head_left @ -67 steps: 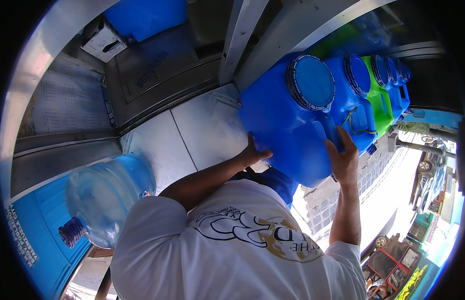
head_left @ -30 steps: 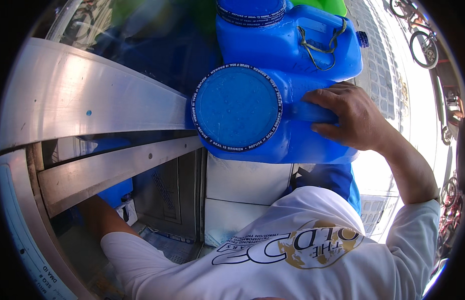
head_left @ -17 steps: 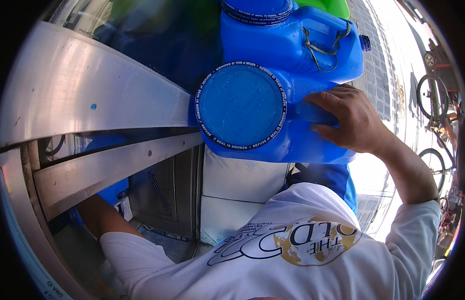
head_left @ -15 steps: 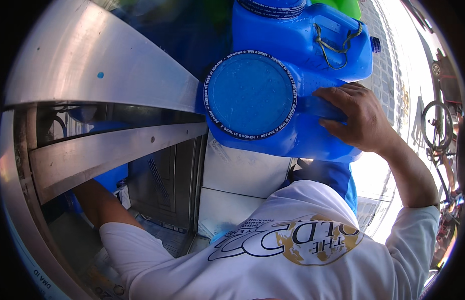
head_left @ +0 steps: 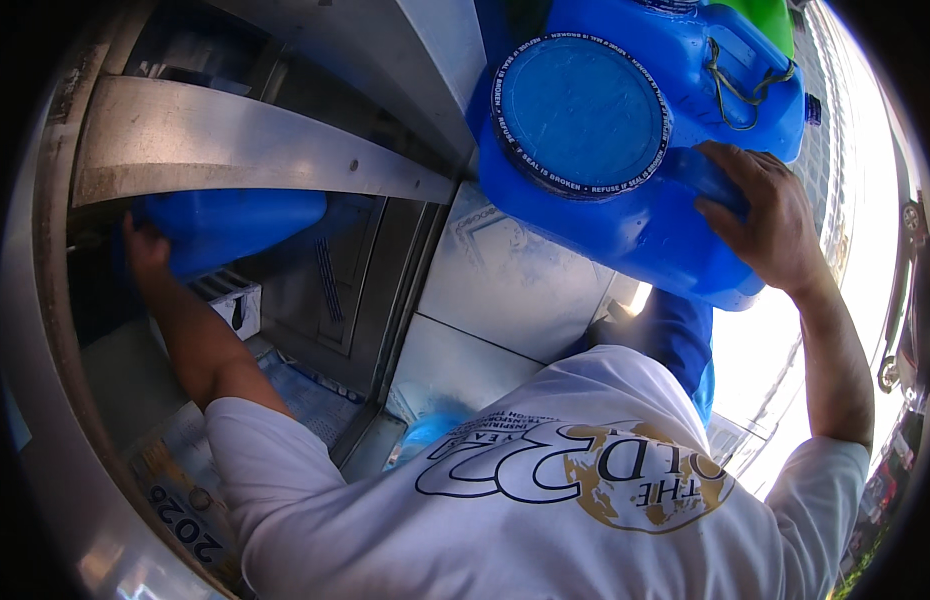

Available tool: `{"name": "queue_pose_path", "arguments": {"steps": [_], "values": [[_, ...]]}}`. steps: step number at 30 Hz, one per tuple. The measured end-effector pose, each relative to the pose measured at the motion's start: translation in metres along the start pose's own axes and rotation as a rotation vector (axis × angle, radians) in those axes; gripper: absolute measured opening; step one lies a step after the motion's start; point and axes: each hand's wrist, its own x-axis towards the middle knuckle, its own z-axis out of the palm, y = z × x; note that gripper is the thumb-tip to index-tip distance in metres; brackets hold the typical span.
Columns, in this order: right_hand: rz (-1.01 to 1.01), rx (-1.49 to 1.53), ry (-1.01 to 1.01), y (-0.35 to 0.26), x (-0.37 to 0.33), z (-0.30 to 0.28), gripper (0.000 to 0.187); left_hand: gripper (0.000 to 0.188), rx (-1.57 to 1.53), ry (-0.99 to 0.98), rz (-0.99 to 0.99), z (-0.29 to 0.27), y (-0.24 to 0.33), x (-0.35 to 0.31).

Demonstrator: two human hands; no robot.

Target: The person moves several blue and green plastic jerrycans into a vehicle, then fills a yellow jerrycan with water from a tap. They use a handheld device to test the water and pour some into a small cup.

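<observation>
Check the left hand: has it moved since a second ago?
Yes. The left hand has risen from low beside the grey panel to under the metal beam, now against a blue container.

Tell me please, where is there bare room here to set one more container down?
One bare patch shows: the pale panel between the metal beam and the big blue jerrycan. It is crowded upper right, where the right hand rests on that jerrycan among stacked ones, and at left, where the left hand touches a blue container.

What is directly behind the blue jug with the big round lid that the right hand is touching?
Behind the blue jug under the right hand sits another blue jug with a wire handle, then a green container. Anything further back is hidden.
</observation>
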Motion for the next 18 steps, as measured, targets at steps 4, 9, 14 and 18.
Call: {"name": "queue_pose_path", "arguments": {"steps": [4,9,14,18], "values": [[-0.011,-0.034,0.015,-0.002,0.000,0.000,0.043,0.069,0.050,0.056,0.080,0.016,-0.008,-0.005],[0.050,-0.041,0.013,-0.009,-0.001,-0.002,0.042,0.088,0.340,0.360,0.572,0.057,-0.026,-0.010],[0.080,-0.010,-0.016,-0.010,0.001,-0.003,0.042,0.107,1.162,0.621,0.890,0.084,-0.060,-0.054],[0.033,0.037,-0.016,-0.006,0.002,-0.003,0.041,0.113,1.325,0.336,0.808,0.089,-0.060,-0.062]]}}
